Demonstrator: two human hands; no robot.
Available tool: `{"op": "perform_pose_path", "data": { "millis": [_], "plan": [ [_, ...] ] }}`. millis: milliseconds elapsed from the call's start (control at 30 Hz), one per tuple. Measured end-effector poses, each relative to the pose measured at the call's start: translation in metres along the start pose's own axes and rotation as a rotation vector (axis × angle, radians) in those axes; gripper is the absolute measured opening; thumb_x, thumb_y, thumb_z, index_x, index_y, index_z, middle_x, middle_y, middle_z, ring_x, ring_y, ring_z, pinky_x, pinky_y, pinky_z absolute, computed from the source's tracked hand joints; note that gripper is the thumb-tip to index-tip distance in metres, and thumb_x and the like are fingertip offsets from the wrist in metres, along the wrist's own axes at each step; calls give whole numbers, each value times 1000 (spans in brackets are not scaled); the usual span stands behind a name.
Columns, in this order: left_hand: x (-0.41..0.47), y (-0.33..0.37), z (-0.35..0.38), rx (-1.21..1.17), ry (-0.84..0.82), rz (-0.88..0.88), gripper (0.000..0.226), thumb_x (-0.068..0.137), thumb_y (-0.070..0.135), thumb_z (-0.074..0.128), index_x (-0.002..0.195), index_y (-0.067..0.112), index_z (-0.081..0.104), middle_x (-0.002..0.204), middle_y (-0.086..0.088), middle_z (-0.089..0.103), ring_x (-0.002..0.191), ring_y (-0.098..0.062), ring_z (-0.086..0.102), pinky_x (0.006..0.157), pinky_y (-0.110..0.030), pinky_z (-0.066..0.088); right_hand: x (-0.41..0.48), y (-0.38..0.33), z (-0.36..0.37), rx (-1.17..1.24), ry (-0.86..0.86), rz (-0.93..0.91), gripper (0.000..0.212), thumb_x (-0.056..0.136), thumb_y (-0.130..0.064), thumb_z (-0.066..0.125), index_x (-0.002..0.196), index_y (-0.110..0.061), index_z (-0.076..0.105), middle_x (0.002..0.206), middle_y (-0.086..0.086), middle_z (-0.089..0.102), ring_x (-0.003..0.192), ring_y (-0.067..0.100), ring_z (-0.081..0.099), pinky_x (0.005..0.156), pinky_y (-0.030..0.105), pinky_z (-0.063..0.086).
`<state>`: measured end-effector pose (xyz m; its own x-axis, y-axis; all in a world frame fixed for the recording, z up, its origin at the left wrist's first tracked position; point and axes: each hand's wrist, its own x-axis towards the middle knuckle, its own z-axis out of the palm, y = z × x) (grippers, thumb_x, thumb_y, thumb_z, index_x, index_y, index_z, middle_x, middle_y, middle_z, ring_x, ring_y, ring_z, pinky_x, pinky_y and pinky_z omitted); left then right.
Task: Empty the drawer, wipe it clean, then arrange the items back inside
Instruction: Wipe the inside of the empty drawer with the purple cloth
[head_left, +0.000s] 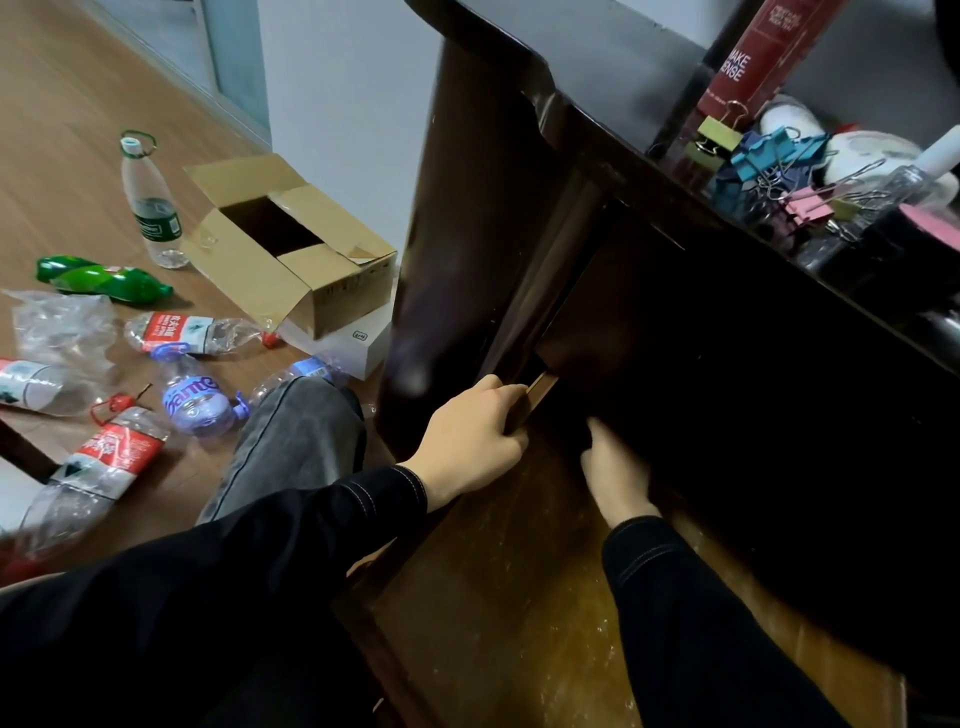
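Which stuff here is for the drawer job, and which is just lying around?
For the job: drawer, left hand gripping its edge, right hand, probably the binder clips.
Just lying about: plastic bottles, cardboard box, white box.

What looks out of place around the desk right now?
Mostly crushed plastic bottles lie strewn over the floor left of the desk, beside an open cardboard box. A loose heap of binder clips sits on the desk. The left hand grips the drawer edge.

Right hand (618, 467) fingers hidden in dark under drawer (727, 374); red box (758, 57) cut off at top edge.
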<state>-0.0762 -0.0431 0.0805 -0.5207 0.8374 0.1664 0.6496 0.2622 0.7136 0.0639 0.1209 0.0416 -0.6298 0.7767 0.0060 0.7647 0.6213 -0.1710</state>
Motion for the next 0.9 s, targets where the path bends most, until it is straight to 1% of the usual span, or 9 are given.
{"op": "perform_pose_path", "data": {
  "millis": [133,200,267,333,400,533,700,800,900],
  "plan": [
    [1,-1,1,-43,-5,-10,50,77,30,56,126,25,61,96,8,49,87,-19,58,68,-29,38,-24,5,6,-114,-30,-200,40,90,1,66,128,-9,61,141,18,55,122,34,60,90,38,53],
    [3,-2,2,-63,-8,-25,52,76,31,57,128,26,60,96,9,48,88,-18,57,69,-29,38,-16,12,4,-156,-83,-202,42,96,-2,57,138,-11,56,149,16,47,131,34,52,100,39,48],
    [3,-3,1,-71,-14,-42,51,77,30,59,127,28,60,96,9,48,88,-18,57,69,-29,39,1,11,4,-63,-111,-120,42,102,-9,45,144,-12,48,142,14,53,126,31,54,96,35,45],
    [2,-2,1,-70,-15,-42,50,78,29,60,128,28,60,98,9,48,90,-19,57,71,-30,39,10,-2,4,-25,-21,-53,36,102,-11,47,138,-11,52,131,13,60,111,27,60,82,21,42],
    [2,0,0,-65,-22,-40,49,79,29,60,128,27,59,101,8,49,93,-20,58,73,-31,41,4,-15,8,9,-5,-54,32,100,-9,53,131,-12,57,130,13,59,102,24,61,79,11,40],
    [4,-1,2,-68,-29,-47,48,81,29,61,129,25,58,104,5,49,97,-22,58,77,-32,43,-11,-7,15,-122,-81,-189,42,93,-6,63,134,-14,55,148,16,45,126,36,53,98,42,49],
    [3,-1,1,-82,-38,-47,48,85,30,62,132,25,56,105,5,49,95,-20,57,77,-31,42,9,-24,5,-40,-35,24,39,100,-16,56,139,-12,51,138,12,57,125,30,56,96,38,45],
    [4,-1,0,-87,-40,-43,47,84,29,61,131,23,57,107,4,50,96,-21,57,79,-32,44,-8,-26,9,-156,-74,-81,36,98,-39,60,124,-14,61,132,10,57,114,32,60,86,38,48],
    [5,-3,1,-91,-46,-47,48,85,30,62,132,22,56,108,4,49,97,-20,56,80,-32,44,2,-15,8,-234,-60,-130,28,105,-21,46,128,-12,59,131,12,59,116,29,59,91,36,48]
  ]
}}
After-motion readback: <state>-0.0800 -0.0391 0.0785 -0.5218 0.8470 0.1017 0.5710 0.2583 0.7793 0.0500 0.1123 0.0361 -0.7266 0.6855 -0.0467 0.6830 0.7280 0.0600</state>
